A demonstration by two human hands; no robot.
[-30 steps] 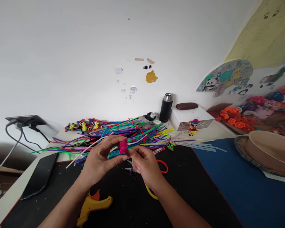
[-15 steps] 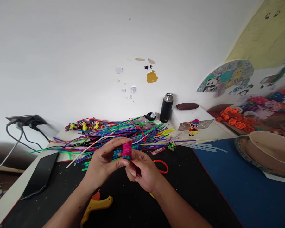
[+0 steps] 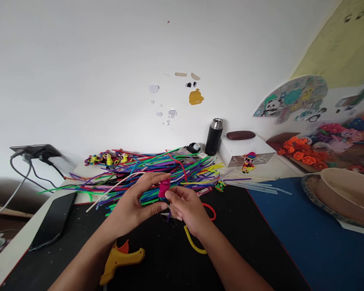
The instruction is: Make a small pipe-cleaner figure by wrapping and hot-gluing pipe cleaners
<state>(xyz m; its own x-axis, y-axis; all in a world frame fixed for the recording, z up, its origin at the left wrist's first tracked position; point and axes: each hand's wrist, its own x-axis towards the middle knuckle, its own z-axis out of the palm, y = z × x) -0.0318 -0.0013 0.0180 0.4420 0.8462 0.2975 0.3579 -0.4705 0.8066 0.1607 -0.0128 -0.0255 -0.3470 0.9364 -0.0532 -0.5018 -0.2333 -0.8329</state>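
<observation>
A small magenta coil (image 3: 164, 188) of wound fuzzy pipe cleaner, with a bit of blue at its lower end, is held up between both hands. My left hand (image 3: 133, 204) has its fingertips on the coil's upper left side, its thumb stretched out below and apart from it. With thumb and bent fingers, my right hand (image 3: 188, 208) pinches the coil's lower right side. Beneath the hands lie scissors with a red handle (image 3: 210, 211), partly covered. A curved yellow piece (image 3: 194, 242) shows under my right wrist. The yellow glue gun (image 3: 123, 258) rests by my left forearm.
A heap of colourful pipe cleaners (image 3: 157, 167) spreads behind the hands. Further right stand a black flask (image 3: 214, 137), a white box (image 3: 245, 147) and a small figure (image 3: 248, 162). A phone (image 3: 53, 220) lies left; a bowl (image 3: 348, 194) sits right.
The coil is slightly tilted now, and my left thumb has come away from its lower end. My right hand has shifted a little up and right. More of the yellow piece shows.
</observation>
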